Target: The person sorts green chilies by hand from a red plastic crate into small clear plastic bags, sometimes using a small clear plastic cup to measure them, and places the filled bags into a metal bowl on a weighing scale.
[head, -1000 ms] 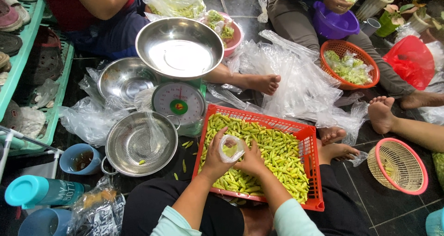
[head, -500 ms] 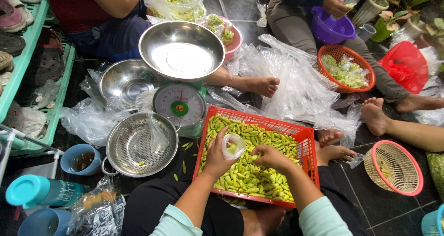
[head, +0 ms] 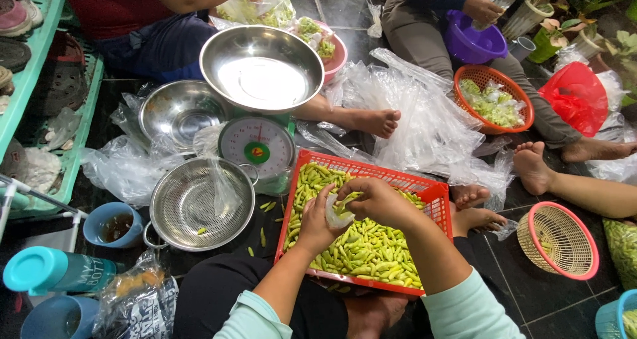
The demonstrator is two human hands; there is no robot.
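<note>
You sit on the dark tiled floor with the red plastic crate right in front of you, full of small green chillies. A heap of clear plastic bags lies beyond the crate, to the right. Far of the crate, slightly left, a green kitchen scale carries a big steel bowl; a second steel bowl sits left of it. Nearer to you on the left is a steel colander with a clear bag drooping into it, and a few loose chillies lie on the floor between colander and crate. An orange basket of green pods stands far right, next to a purple bowl held by another person's hand. A pink and tan basket sits near right.

Over the middle of the crate, your left hand is clamped on a small clear bag, holding its mouth up. Your right hand is just beside it, touching the bag, fingers pinched together on a few chillies at the bag's opening. A blue mug stands near left.
</note>
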